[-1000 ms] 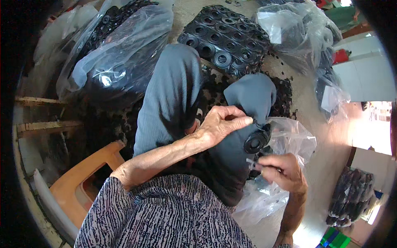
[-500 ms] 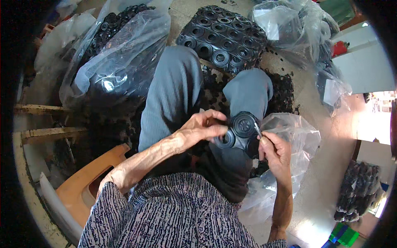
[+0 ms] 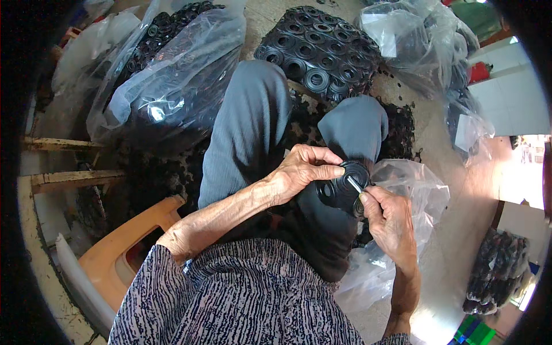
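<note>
Over my right thigh lies a small black rubber piece made of joined round discs (image 3: pixel 329 194). My left hand (image 3: pixel 300 172) is closed, thumb and fingertips pinching the upper edge of one disc. A slim, shiny metal tool (image 3: pixel 355 184) sticks out of my right hand (image 3: pixel 392 223), which is closed around its lower end. The tip of the tool touches or hovers over the middle of that same disc; I cannot tell which. What kind of tool it is stays unclear, since my fingers cover most of it.
Beyond my knees lies a heap of black rubber sheets with moulded rings (image 3: pixel 316 49). A clear plastic bag of black rings (image 3: pixel 172 75) stands at the left, another clear bag (image 3: pixel 428 195) beside my right leg. An orange plastic chair arm (image 3: pixel 129 247) is near my left elbow.
My left hand has moved right and now pinches the disc's upper edge. The metal tool's tip has shifted from the disc's right side toward its middle.
</note>
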Tool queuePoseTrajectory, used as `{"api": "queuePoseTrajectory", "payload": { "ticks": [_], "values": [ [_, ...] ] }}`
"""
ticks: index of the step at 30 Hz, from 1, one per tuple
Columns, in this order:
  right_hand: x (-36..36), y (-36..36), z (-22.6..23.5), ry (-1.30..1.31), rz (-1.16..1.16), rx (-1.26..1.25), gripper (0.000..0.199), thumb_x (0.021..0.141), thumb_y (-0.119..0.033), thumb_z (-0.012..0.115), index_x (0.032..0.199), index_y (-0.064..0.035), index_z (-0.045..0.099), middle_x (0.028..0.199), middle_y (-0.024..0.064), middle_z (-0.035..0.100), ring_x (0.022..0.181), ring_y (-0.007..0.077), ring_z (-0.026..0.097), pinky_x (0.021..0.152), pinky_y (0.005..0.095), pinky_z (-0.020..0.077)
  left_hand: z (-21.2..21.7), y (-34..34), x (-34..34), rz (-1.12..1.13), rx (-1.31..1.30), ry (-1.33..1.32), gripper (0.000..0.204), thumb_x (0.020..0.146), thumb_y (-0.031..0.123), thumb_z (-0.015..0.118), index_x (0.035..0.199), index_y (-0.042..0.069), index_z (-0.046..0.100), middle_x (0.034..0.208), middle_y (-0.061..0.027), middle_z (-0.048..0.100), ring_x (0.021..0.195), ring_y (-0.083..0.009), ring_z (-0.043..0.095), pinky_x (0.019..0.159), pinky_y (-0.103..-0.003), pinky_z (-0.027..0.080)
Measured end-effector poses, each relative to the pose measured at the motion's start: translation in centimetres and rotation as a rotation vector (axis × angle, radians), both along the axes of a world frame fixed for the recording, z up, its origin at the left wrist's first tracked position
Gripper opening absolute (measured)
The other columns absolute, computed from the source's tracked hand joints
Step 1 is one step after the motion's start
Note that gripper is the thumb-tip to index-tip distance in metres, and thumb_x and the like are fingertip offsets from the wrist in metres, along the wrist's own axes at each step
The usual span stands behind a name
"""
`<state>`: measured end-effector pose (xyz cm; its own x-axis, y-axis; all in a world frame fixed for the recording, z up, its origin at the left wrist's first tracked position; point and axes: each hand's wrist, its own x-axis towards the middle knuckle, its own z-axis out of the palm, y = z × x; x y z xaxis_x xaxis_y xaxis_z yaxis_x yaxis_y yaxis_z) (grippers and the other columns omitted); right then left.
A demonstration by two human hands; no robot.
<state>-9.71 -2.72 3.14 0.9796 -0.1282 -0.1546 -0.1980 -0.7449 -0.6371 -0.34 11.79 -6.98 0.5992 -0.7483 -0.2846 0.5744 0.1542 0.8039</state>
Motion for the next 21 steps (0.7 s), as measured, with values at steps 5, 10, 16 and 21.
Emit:
{"api": "queuePoseTrajectory", "payload": {
  "ticks": [5, 10, 16, 21],
  "values": [
    [0.6, -0.5, 0.2, 0.066, 0.038, -0.014, 0.011, 0.078, -0.004, 0.052, 0.070, 0.0028, 0.049, 0.056, 0.0198, 0.046, 0.046, 0.0327, 0.047, 0.046, 0.0362, 0.0359, 0.6, -0.1, -0.1, -0.003, -0.018, 0.019, 0.017, 0.073, 0.010, 0.065, 0.088, 0.002, 0.061, 0.081, -0.0011, 0.060, 0.076, -0.0071, 0.053, 0.072, -0.022, 0.041],
    [1.0, -0.6, 0.4, 0.089, 0.053, 0.018, 0.012, 0.078, -0.005, 0.052, 0.069, 0.0027, 0.049, 0.056, 0.0195, 0.047, 0.047, 0.0327, 0.048, 0.046, 0.0360, 0.0363, 0.7, -0.1, -0.2, 0.036, -0.025, -0.032, 0.015, 0.073, 0.010, 0.065, 0.086, 0.003, 0.061, 0.079, 0.0007, 0.059, 0.074, -0.0062, 0.053, 0.071, -0.021, 0.041],
    [1.2, -0.3, 0.5, 0.142, 0.047, -0.026, 0.013, 0.078, -0.006, 0.053, 0.069, 0.0029, 0.049, 0.059, 0.0202, 0.048, 0.051, 0.0345, 0.050, 0.048, 0.0373, 0.0372, 0.4, -0.2, -0.2, 0.045, -0.038, -0.003, 0.014, 0.073, 0.010, 0.065, 0.085, 0.003, 0.062, 0.080, 0.0004, 0.059, 0.074, -0.0067, 0.052, 0.071, -0.021, 0.041],
    [1.0, -0.4, -0.1, -0.012, 0.095, -0.078, 0.009, 0.077, -0.005, 0.054, 0.074, 0.0036, 0.054, 0.055, 0.0170, 0.045, 0.044, 0.0218, 0.042, 0.045, 0.0317, 0.0348, 0.3, -0.4, -0.2, 0.058, -0.023, -0.056, 0.013, 0.074, 0.010, 0.064, 0.085, 0.002, 0.062, 0.079, 0.0002, 0.059, 0.075, -0.0072, 0.052, 0.072, -0.022, 0.040]
  ]
}}
